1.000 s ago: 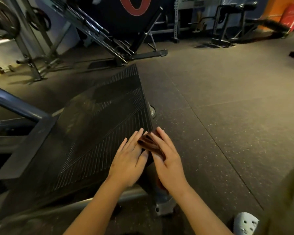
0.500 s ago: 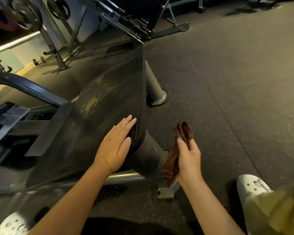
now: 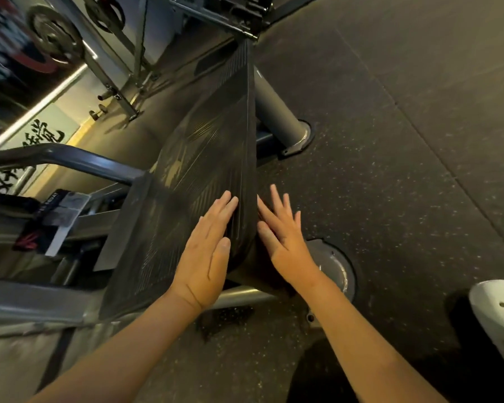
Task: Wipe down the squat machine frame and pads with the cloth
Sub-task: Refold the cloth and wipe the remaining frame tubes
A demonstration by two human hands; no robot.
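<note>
Two hands are set at the near corner of the squat machine's ribbed footplate (image 3: pixel 204 146), which runs from the middle of the view toward 12 o'clock. At 9 o'clock a grey frame rail (image 3: pixel 70 158) meets the plate's left side. The left hand (image 3: pixel 207 254) is laid flat on the plate's top face, fingers straight and together, gripping nothing. Just past the plate's edge, the right hand (image 3: pixel 285 242) is spread wide and pressed against the plate's side, above the round base flange (image 3: pixel 335 266) at 4 o'clock. The cloth is not plainly shown; whether it is trapped under the right palm cannot be told. For the edge to be wiped well, the plate should be steadied from above, even pressure applied along the rim, and strokes run with the ribs, so that grit is lifted from the grooves rather than pushed across.
</note>
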